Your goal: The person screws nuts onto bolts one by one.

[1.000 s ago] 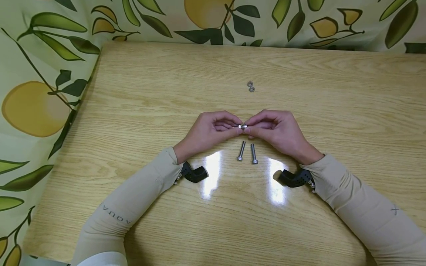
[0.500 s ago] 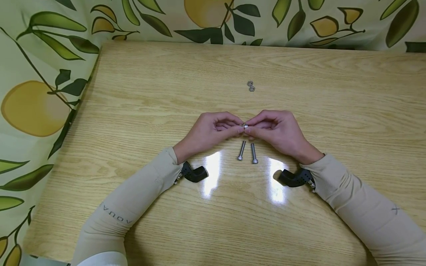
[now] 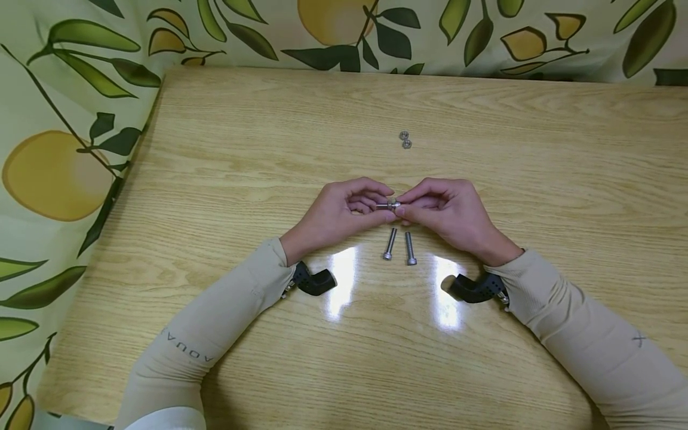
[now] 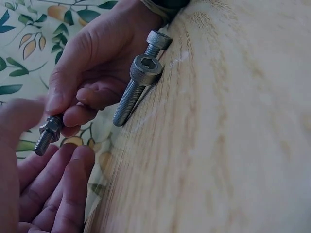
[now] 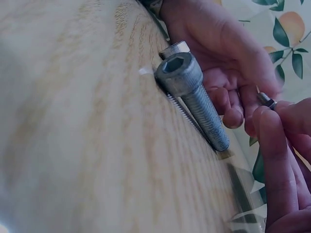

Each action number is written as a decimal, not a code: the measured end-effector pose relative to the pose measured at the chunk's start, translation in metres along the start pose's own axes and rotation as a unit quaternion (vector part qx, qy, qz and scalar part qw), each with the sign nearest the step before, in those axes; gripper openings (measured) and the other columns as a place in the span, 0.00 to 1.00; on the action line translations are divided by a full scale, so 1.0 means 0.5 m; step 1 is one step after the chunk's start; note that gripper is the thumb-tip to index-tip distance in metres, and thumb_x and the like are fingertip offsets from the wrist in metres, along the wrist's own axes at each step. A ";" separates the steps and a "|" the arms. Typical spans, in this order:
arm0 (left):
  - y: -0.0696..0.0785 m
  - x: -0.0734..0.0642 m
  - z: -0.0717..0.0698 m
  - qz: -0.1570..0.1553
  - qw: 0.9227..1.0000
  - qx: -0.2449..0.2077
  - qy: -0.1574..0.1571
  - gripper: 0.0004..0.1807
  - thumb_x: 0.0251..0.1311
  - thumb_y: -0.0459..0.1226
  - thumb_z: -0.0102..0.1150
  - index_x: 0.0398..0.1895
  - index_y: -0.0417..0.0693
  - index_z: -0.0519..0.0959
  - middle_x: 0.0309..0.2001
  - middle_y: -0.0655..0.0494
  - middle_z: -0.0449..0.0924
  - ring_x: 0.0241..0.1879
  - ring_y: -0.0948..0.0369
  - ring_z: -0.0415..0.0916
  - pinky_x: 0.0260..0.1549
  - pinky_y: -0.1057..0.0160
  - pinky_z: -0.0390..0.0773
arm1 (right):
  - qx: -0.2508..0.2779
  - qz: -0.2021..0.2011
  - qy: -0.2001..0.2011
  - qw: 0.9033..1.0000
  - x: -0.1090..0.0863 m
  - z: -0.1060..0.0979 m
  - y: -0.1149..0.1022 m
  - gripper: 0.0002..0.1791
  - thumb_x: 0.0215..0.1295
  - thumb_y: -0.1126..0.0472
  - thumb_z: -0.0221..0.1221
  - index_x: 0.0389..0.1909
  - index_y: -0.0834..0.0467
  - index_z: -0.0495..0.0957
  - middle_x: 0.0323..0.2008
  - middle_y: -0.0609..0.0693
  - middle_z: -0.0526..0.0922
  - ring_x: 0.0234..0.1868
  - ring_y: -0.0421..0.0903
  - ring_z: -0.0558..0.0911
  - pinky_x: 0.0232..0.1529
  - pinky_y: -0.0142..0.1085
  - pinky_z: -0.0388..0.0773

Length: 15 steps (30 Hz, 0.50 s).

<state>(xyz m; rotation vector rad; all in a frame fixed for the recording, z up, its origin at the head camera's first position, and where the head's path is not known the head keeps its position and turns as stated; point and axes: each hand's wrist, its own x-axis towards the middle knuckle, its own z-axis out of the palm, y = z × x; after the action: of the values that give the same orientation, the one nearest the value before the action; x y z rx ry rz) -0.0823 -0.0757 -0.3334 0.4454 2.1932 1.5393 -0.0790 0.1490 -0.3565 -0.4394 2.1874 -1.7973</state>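
Note:
My right hand (image 3: pixel 451 209) pinches the head end of a small metal bolt (image 3: pixel 382 206) between thumb and fingertips, its thread pointing left. A hex nut (image 4: pixel 52 125) sits on that bolt's thread, as the left wrist view shows. Around the free end, my left hand (image 3: pixel 346 206) has its thumb and fingers parted, apart from the bolt. In the right wrist view the bolt's tip (image 5: pixel 264 97) shows in front of the left fingers. The bolt's head is hidden in the right fingers.
Just below the hands, two socket head bolts (image 3: pixel 390 243) lie side by side on the wooden table (image 3: pixel 258 131). Farther back are two loose nuts (image 3: pixel 405 140), touching each other. A patterned cloth (image 3: pixel 64 173) borders the table's left and far sides.
Half a second ago my left fingers were closed together at the nut and covered the thread. Now they have parted, and the bolt's free end shows. The right hand stays in place.

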 end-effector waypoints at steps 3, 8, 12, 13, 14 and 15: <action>0.001 -0.001 0.000 -0.006 1.000 0.006 0.003 0.12 0.62 0.41 0.63 0.47 0.49 0.82 0.44 0.55 0.86 0.41 0.66 0.84 0.46 0.70 0.83 | 0.004 0.000 0.000 1.000 0.000 0.001 0.000 0.09 0.61 0.62 0.66 0.40 0.62 0.83 0.32 0.44 0.90 0.35 0.42 0.89 0.37 0.33 0.86; -0.002 0.000 0.001 0.000 1.000 -0.007 0.006 0.13 0.60 0.39 0.66 0.47 0.48 0.82 0.44 0.54 0.86 0.42 0.64 0.84 0.45 0.69 0.83 | 0.005 0.004 0.001 1.000 0.001 0.000 -0.001 0.09 0.61 0.62 0.66 0.40 0.62 0.83 0.31 0.45 0.90 0.33 0.43 0.89 0.35 0.34 0.86; -0.002 0.000 0.001 -0.002 1.000 -0.018 0.009 0.12 0.63 0.40 0.63 0.47 0.47 0.81 0.42 0.52 0.86 0.40 0.61 0.85 0.43 0.67 0.84 | 0.007 0.006 0.002 1.000 0.001 0.000 -0.002 0.09 0.60 0.61 0.66 0.39 0.61 0.84 0.32 0.46 0.90 0.33 0.44 0.89 0.36 0.35 0.86; -0.002 0.000 0.001 -0.004 1.000 -0.017 0.010 0.11 0.64 0.40 0.62 0.47 0.47 0.82 0.41 0.52 0.86 0.40 0.61 0.85 0.43 0.67 0.84 | 0.007 0.007 0.002 1.000 0.001 0.000 -0.002 0.09 0.60 0.61 0.66 0.39 0.61 0.84 0.32 0.46 0.90 0.34 0.44 0.89 0.36 0.35 0.86; -0.002 0.000 0.001 -0.004 1.000 -0.019 0.009 0.11 0.64 0.40 0.62 0.46 0.47 0.82 0.41 0.52 0.87 0.39 0.60 0.85 0.43 0.67 0.84 | 0.009 0.008 0.001 1.000 0.001 0.000 -0.002 0.09 0.60 0.61 0.66 0.39 0.62 0.84 0.32 0.46 0.90 0.34 0.44 0.89 0.36 0.35 0.86; -0.002 0.000 0.001 -0.002 1.000 -0.019 0.009 0.11 0.64 0.39 0.62 0.46 0.46 0.82 0.41 0.51 0.86 0.40 0.61 0.85 0.43 0.67 0.84 | 0.011 0.010 0.000 1.000 0.001 0.000 -0.002 0.09 0.60 0.61 0.66 0.40 0.62 0.84 0.32 0.46 0.90 0.34 0.44 0.89 0.36 0.35 0.86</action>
<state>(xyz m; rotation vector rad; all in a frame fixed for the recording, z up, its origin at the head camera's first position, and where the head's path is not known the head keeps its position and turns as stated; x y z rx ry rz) -0.0822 -0.0757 -0.3346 0.4167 2.1731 1.5851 -0.0792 0.1485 -0.3557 -0.4116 2.1624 -1.8101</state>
